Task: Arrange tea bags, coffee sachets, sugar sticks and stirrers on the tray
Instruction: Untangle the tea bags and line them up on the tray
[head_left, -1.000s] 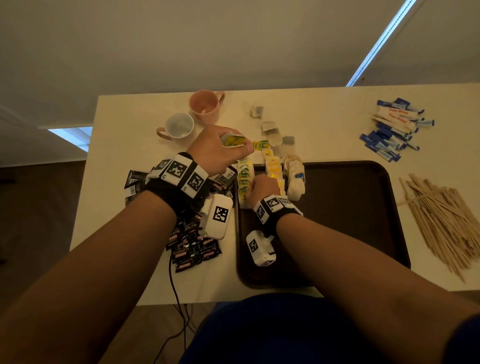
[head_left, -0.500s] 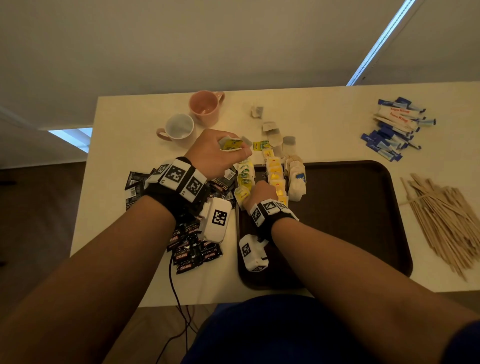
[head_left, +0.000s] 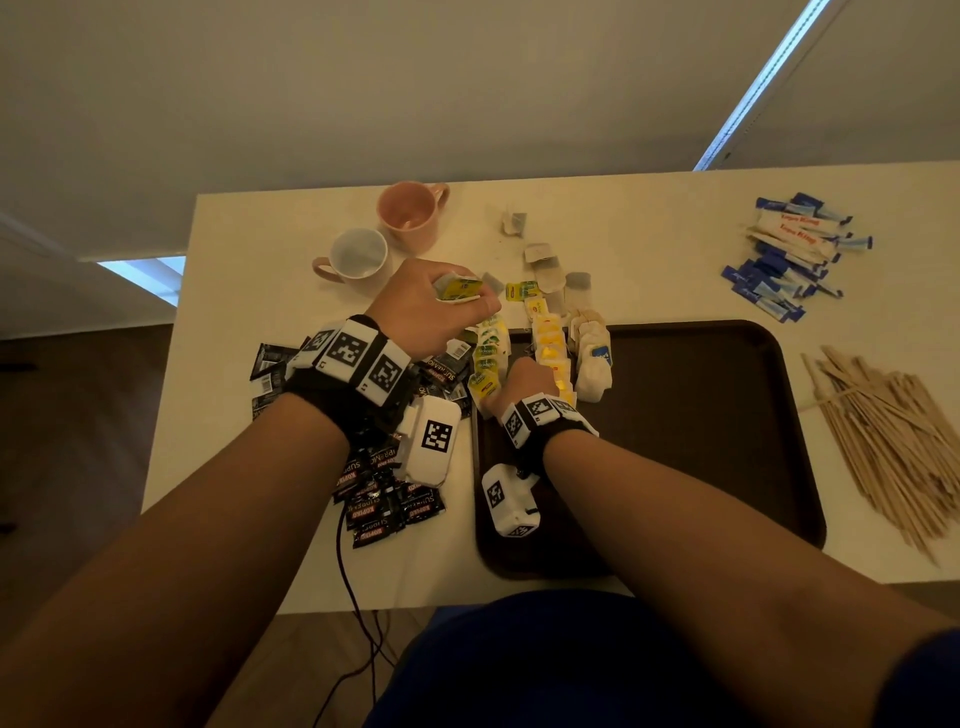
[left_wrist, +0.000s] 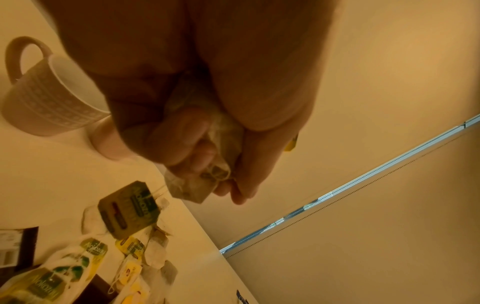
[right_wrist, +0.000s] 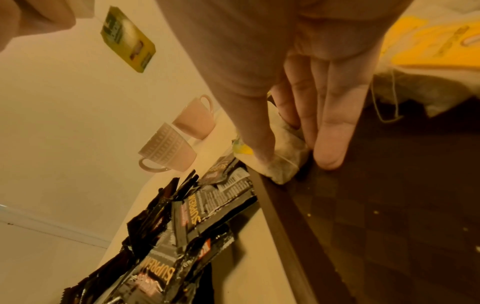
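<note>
My left hand (head_left: 464, 300) hovers above the far end of the tea bag rows and grips a tea bag (left_wrist: 205, 174); its yellow-green tag (head_left: 459, 289) shows at my knuckles. My right hand (head_left: 518, 378) is low over the left edge of the brown tray (head_left: 701, 447), where thumb and fingers (right_wrist: 330, 142) pinch a tea bag (right_wrist: 284, 164) just inside the rim. Three rows of tea bags (head_left: 549, 347) run from the table onto the tray's far left corner. Black coffee sachets (head_left: 387, 493) lie left of the tray; sugar sticks (head_left: 795, 254) and wooden stirrers (head_left: 893, 441) lie to its right.
A white mug (head_left: 358, 254) and a pink mug (head_left: 413, 213) stand at the table's far left, just beyond my left hand. Several loose tea bags (head_left: 550, 267) lie beyond the tray. A black cable (head_left: 358, 597) hangs off the near table edge.
My left hand has dipped slightly with its tea bag. My right hand has shifted a little to the left along the tray's left edge, still at the tea bag rows.
</note>
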